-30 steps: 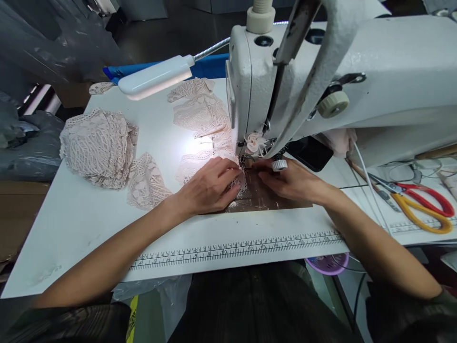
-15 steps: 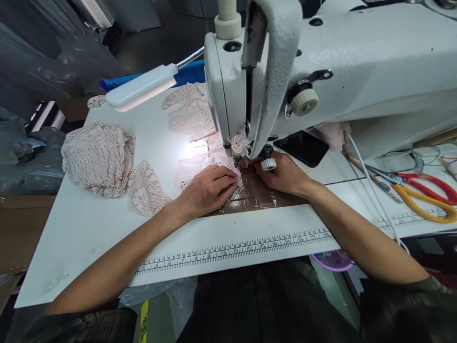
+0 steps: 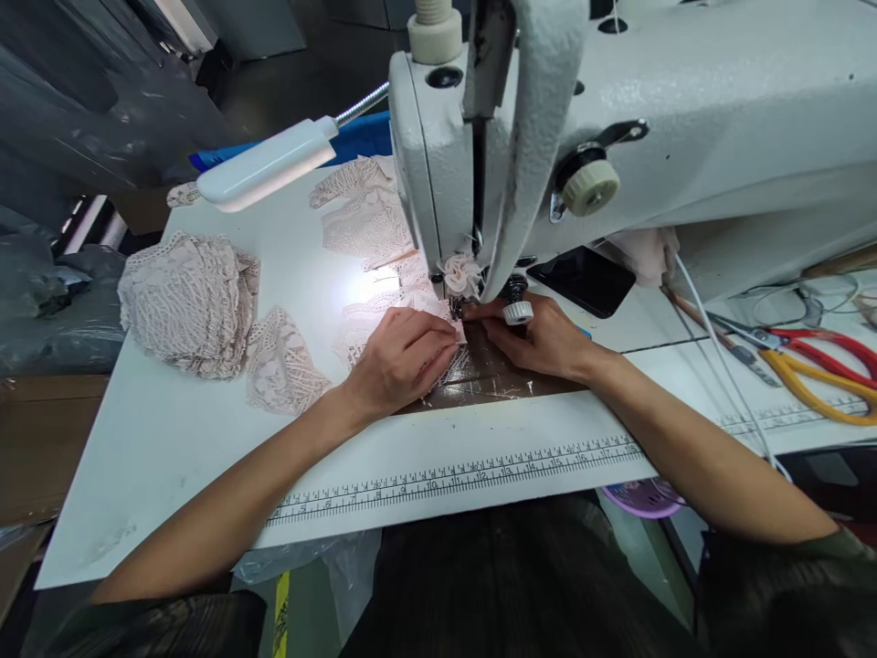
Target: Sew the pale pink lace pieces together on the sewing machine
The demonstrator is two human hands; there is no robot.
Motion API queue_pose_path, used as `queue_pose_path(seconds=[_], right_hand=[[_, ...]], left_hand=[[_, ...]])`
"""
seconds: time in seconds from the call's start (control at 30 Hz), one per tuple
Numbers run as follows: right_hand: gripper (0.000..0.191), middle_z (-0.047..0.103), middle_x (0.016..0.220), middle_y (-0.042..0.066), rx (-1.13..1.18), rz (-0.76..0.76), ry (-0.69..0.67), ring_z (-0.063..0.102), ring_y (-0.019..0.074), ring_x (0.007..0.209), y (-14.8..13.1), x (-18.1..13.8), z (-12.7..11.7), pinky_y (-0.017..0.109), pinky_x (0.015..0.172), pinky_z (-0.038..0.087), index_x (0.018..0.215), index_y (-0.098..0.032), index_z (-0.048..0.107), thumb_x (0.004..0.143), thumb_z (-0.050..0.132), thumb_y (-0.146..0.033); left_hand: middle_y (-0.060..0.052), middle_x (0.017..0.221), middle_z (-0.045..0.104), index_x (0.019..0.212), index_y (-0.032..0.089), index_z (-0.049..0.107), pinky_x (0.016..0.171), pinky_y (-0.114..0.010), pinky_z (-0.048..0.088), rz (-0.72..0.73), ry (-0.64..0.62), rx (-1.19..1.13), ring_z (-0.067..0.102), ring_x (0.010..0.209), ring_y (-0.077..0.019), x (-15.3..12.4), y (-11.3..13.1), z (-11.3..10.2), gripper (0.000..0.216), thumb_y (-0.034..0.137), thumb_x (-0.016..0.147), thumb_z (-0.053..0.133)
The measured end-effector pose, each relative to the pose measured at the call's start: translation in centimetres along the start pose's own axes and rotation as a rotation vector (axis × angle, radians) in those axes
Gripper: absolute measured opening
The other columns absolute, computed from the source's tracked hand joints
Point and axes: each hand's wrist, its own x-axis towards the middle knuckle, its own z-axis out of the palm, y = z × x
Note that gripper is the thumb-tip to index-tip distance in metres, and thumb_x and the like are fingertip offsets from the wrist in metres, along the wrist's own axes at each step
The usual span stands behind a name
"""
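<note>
Left hand, fingertips pressed tog., holds lace piece nr frame ctr, R hand under sewing machine, grip unclear; piece prob. mid-job, can't tell if lace pile mid-left is done or waiting.

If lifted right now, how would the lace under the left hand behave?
The lace would probably flop: it looks thin and lies flat. It is likely light for its size, given the openwork. It may drag, since the left hand rests on it.
</note>
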Motion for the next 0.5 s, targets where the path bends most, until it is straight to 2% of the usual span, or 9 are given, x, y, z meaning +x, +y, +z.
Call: queue_pose_path(seconds=[0.1, 0.27, 0.5], right_hand=[[0.032, 0.065, 0.112, 0.008, -0.15, -0.059, -0.062, 0.062, 0.0188, 0.089, -0.1, -0.2, 0.4, 0.03, 0.076, 0.046, 0.115, -0.025, 0.07, 0.091, 0.049, -0.025], [0.037, 0.063, 0.111, 0.009, -0.355, -0.02, -0.157, 0.061, 0.0173, 0.076, -0.8, -0.4, 0.6, 0.029, 0.065, 0.043, 0.125, -0.029, 0.066, 0.092, 0.049, -0.028], [0.038, 0.063, 0.105, 0.01, -0.393, -0.042, -0.127, 0.06, 0.0181, 0.073, -0.6, -0.6, 0.7, 0.029, 0.061, 0.041, 0.128, -0.031, 0.064, 0.094, 0.047, -0.03]], left_hand=[[-0.005, 0.096, 0.073, 0.088, 0.016, 0.063, 0.084, -0.035, 0.053, 0.026, -0.053, -0.006, 0.066, 0.087, -0.015, -0.3, 0.0, 0.6, 0.008, 0.015, 0.092, 0.056], [-0.004, 0.094, 0.072, 0.09, 0.017, 0.065, 0.093, -0.039, 0.053, 0.058, -0.063, -0.004, 0.066, 0.086, -0.0136, -0.8, -0.2, 1.2, 0.011, 0.015, 0.094, 0.055], [-0.003, 0.092, 0.072, 0.092, 0.016, 0.065, 0.104, -0.042, 0.05, 0.081, -0.073, -0.045, 0.067, 0.086, -0.0122, -1.0, -0.4, 1.1, 0.009, 0.016, 0.093, 0.055]])
